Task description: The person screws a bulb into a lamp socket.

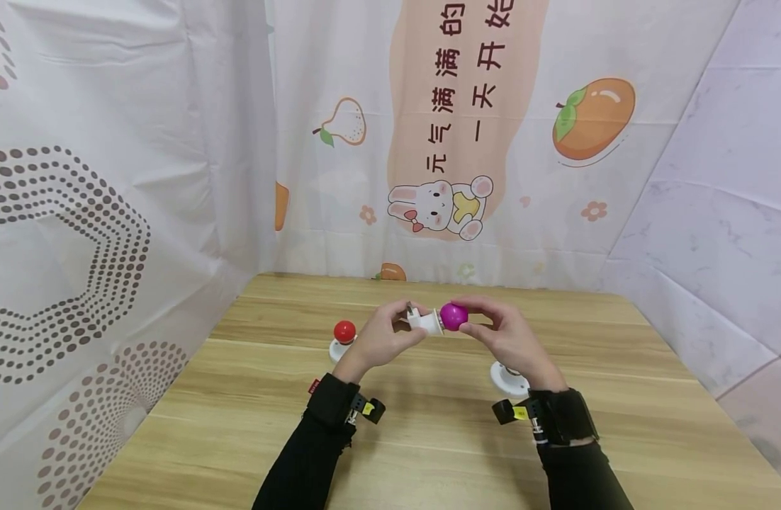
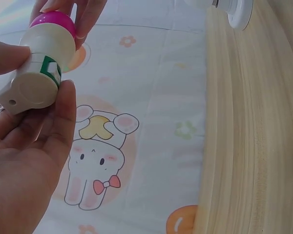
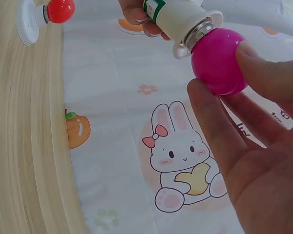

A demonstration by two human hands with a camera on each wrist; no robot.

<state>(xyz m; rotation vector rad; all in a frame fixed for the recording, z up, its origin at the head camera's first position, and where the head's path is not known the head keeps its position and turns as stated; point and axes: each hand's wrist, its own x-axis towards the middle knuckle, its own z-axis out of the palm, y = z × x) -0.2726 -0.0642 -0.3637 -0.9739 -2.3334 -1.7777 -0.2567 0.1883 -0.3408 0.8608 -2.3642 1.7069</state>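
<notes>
Above the middle of the table, my left hand (image 1: 384, 334) grips a white plug-in lamp socket (image 2: 36, 90) with a green label and metal prongs at its outer end. Thumb and fingers of my right hand (image 1: 510, 340) pinch a round magenta bulb (image 3: 217, 61). The bulb's metal screw base (image 3: 199, 31) sits at the socket's mouth, with part of the thread showing in the right wrist view. Socket and bulb lie nearly level, in line with each other. How far the thread goes in is hidden by the socket's rim.
A red bulb (image 1: 344, 331) stands in a white round lamp holder (image 1: 337, 350) beside my left wrist. Another white round holder (image 1: 509, 382) is partly covered by my right wrist. Behind the wooden table (image 1: 422, 439) hangs a printed curtain (image 1: 339, 184).
</notes>
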